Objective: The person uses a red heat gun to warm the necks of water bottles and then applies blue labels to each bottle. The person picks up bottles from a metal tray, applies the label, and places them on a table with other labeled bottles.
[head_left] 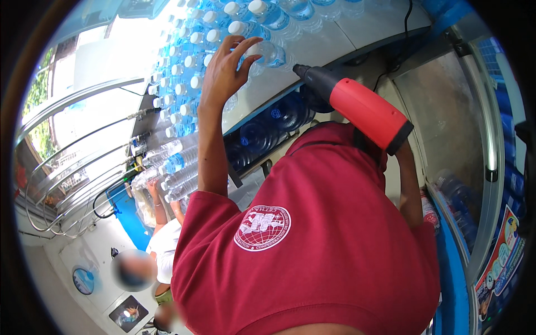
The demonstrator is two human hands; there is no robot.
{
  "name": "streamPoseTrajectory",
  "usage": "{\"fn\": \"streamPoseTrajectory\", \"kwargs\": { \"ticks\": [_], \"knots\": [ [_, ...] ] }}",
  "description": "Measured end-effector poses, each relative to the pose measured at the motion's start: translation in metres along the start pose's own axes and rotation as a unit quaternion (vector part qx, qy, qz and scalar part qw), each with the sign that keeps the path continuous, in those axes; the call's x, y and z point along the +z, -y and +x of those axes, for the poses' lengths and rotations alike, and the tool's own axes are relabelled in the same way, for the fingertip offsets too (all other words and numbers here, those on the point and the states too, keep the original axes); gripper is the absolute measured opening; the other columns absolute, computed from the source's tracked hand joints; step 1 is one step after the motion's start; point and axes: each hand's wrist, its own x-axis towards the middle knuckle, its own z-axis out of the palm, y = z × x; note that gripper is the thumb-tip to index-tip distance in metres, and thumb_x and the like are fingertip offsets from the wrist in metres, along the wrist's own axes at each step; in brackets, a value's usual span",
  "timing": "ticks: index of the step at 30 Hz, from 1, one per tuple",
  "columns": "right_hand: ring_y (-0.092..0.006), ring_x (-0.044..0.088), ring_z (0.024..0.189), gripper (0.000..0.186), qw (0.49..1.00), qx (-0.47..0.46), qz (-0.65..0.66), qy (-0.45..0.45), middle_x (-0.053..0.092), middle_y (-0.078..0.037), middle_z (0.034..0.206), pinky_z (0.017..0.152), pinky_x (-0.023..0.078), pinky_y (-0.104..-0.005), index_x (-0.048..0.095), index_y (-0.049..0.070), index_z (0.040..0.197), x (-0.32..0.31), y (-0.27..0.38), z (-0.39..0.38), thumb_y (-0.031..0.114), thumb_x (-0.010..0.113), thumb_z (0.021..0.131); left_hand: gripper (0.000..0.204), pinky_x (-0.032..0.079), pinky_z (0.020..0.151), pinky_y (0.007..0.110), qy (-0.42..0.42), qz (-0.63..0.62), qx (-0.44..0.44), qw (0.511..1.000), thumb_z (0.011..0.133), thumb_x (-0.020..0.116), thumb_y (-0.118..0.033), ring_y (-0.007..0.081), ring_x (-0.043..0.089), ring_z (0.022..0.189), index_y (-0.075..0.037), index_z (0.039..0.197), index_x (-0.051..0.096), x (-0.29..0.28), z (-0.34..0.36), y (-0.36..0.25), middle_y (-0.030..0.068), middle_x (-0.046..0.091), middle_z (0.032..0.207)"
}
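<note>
My left hand (229, 67) is raised over the worktop among water bottles, fingers curved and apart beside a bottle with a blue label (271, 56); whether it touches that bottle I cannot tell. A red and black heat gun (363, 106) angles toward the same bottle, its nozzle just right of it. My right hand (402, 151) is mostly hidden behind the heat gun's body and appears to grip it. Many white-capped bottles (190, 61) fill the upper left of the worktop (329, 36).
Large blue jugs (262, 134) sit under the worktop. At lower left, another person (167, 245) in white reaches toward bottles (181, 178). Metal pipes (72, 167) line the left side. A glass-fronted cabinet (441, 111) stands at right, and a black cord (399, 50) hangs behind the gun.
</note>
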Motion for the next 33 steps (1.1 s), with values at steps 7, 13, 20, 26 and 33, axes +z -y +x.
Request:
{"fn": "streamPoseTrajectory", "kwargs": {
  "ticks": [7,13,20,26,33],
  "knots": [
    [-0.0198,0.062,0.091,0.020,1.000,-0.008,-0.004,0.009,0.064,-0.008,0.098,0.085,0.048,-0.0337,0.063,0.003,0.107,0.007,-0.002,0.005,0.017,0.065,0.093,0.030,0.053,0.082,0.039,0.038,-0.010,0.018,0.999,0.087,0.071,-0.017,0.0320,0.064,0.100,-0.014,0.117,0.066,-0.006,0.004,0.007,0.0090,0.063,0.112],
    [-0.0203,0.062,0.092,0.020,1.000,-0.020,-0.002,0.019,0.065,-0.009,0.099,0.086,0.048,-0.0340,0.063,0.003,0.108,0.011,-0.005,0.011,0.017,0.065,0.093,0.030,0.052,0.080,0.041,0.027,-0.014,0.046,0.999,0.088,0.071,-0.022,0.0327,0.063,0.096,-0.016,0.116,0.065,-0.003,0.006,0.013,0.0068,0.064,0.109],
    [-0.0210,0.062,0.093,0.021,0.999,-0.031,-0.001,0.030,0.065,-0.009,0.100,0.086,0.048,-0.0344,0.064,0.003,0.109,0.014,-0.005,0.016,0.017,0.066,0.093,0.033,0.052,0.071,0.039,0.047,0.021,0.009,0.999,0.087,0.072,-0.034,0.0317,0.065,0.085,-0.011,0.109,0.064,-0.006,0.006,0.011,0.0086,0.067,0.094],
    [-0.0215,0.063,0.093,0.022,0.999,-0.035,0.000,0.036,0.065,-0.009,0.100,0.087,0.048,-0.0347,0.064,0.003,0.109,0.013,-0.005,0.014,0.017,0.066,0.092,0.052,0.051,0.060,0.039,0.128,0.203,-0.107,0.965,0.086,0.065,-0.058,0.0321,0.067,0.069,-0.008,0.100,0.063,0.001,0.027,-0.003,0.0078,0.068,0.082],
    [-0.0221,0.063,0.094,0.023,0.999,-0.028,-0.003,0.034,0.066,-0.009,0.101,0.087,0.048,-0.0351,0.064,0.003,0.110,0.009,-0.004,0.005,0.017,0.066,0.092,0.051,0.052,0.060,0.042,0.030,0.080,0.022,0.996,0.087,0.065,-0.055,0.0327,0.069,0.073,-0.006,0.100,0.062,-0.001,0.015,-0.002,0.0122,0.070,0.084]
  ]
}}
